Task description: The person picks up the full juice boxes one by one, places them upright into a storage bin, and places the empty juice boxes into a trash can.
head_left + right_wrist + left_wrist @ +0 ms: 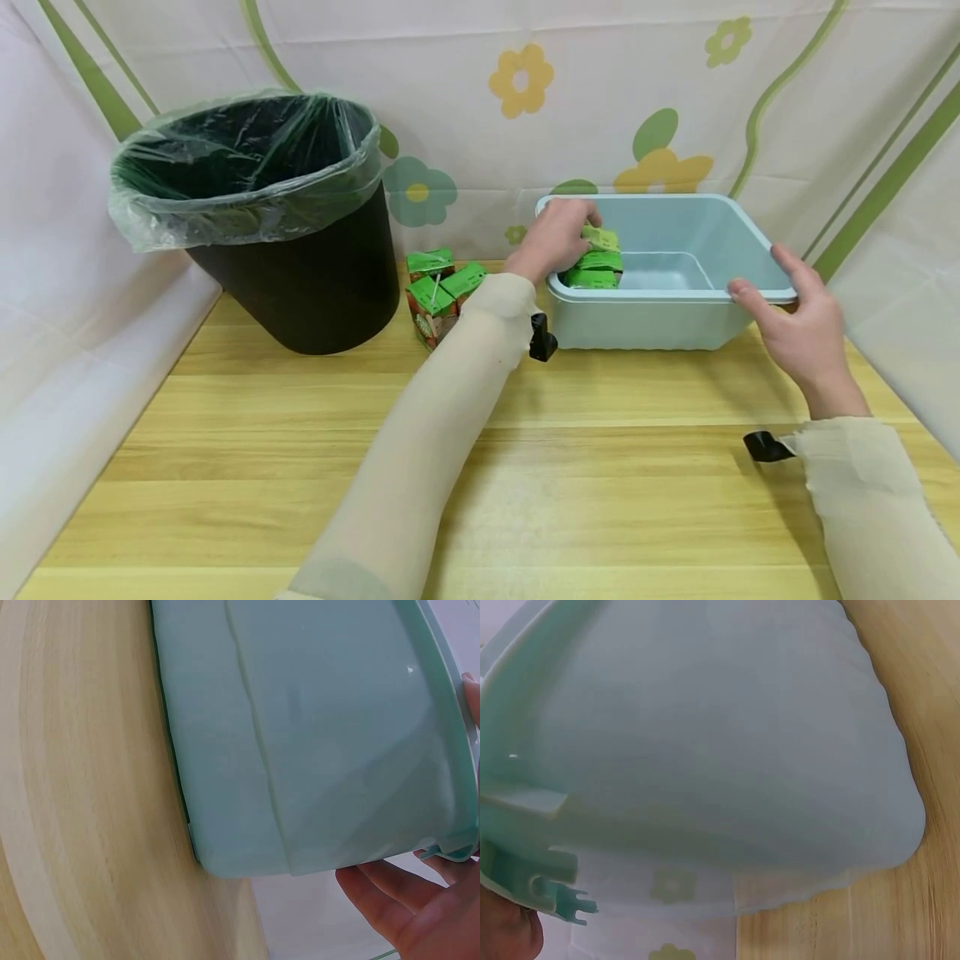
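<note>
A light blue plastic bin (pixel 637 321) stands near the back wall. My left hand (pixel 557 237) reaches over its left rim, fingers curled at a green-topped drink carton (pixel 602 239) inside; its grip is partly hidden. More green-topped drink cartons (pixel 591 278) sit beside it in the bin's left end. My right hand (pixel 806 329) grips the bin's right end, thumb at the front rim; in the right wrist view its fingers (pixel 382 896) lie against the end wall. Left of the bin, a few drink cartons (pixel 431 293) stand together, partly behind my left forearm.
A tall black trash can (pixel 322 283) with a clear plastic liner (pixel 247 217) stands at the back left. The wooden table (pixel 585 500) reaches toward me in front. A white flowered cloth (pixel 450 83) hangs behind everything, with white cloth on both sides.
</note>
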{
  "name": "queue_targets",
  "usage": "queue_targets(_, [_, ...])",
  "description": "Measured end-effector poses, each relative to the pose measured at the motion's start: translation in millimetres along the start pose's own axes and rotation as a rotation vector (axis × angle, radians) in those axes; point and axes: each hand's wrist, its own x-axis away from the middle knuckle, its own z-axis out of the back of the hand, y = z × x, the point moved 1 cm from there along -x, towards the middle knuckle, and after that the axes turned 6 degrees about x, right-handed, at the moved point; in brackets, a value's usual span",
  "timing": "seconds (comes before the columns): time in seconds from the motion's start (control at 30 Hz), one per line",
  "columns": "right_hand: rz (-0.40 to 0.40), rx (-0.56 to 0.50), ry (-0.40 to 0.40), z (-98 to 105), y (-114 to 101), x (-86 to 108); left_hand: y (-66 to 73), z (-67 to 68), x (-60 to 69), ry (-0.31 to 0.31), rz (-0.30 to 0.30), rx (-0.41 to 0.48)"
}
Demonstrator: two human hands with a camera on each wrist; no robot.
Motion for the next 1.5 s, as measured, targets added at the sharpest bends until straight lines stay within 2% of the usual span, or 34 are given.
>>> queue_targets(0.17, [0.004, 0.000, -0.001, 0.1, 0.3, -0.6, 1.0, 0.0, -0.1, 0.001, 0.024, 0.002])
queue_targets(0.33, [0.006, 0.006, 0.000, 0.2, 0.6, -0.7, 0.8, -0.4, 2.6, 0.026, 0.031, 0.056])
queue_targets(0.43, [-0.001, 0.005, -0.002, 0.2, 0.2, -0.2, 0.5, -0.9, 3.8, 0.050, 0.036, 0.084])
queue_targets(0.57, [-0.009, -0.004, -0.010, -0.4, -0.9, 0.8, -0.2, -1.1, 6.2, 0.107, 0.013, 0.096])
queue_targets(0.7, [-0.012, -0.014, -0.013, -0.8, -1.2, 1.4, 0.2, 0.3, 12.1, 0.165, -0.007, 0.113])
queue_targets(0.8, [-0.015, -0.012, -0.014, -0.3, -1.7, 1.4, 2.4, 4.0, 19.1, 0.180, 0.002, 0.103])
queue_targets(0.9, [-0.020, -0.010, -0.017, 0.1, -2.3, 1.1, 3.7, 9.3, 28.3, 0.192, -0.002, 0.057])
queue_targets(1.03, [-0.019, 0.000, -0.018, 0.4, -1.9, 0.4, 3.4, 19.0, 43.7, 0.236, -0.032, -0.024])
queue_targets(1.13, [-0.020, 0.004, -0.014, 0.9, -0.7, 0.6, 2.7, 30.2, 56.4, 0.279, -0.044, -0.049])
queue_targets(1.3, [-0.015, 0.010, -0.009, 1.0, -0.7, 0.7, -0.5, 56.1, 81.5, 0.374, -0.057, -0.044])
queue_targets(1.4, [-0.011, 0.007, -0.010, 0.6, -1.0, 0.4, -2.8, 74.3, 98.3, 0.433, -0.049, -0.098])
queue_targets(1.5, [-0.011, 0.002, -0.009, 0.3, -1.1, 0.2, -7.9, 91.5, 115.8, 0.515, -0.067, -0.153])
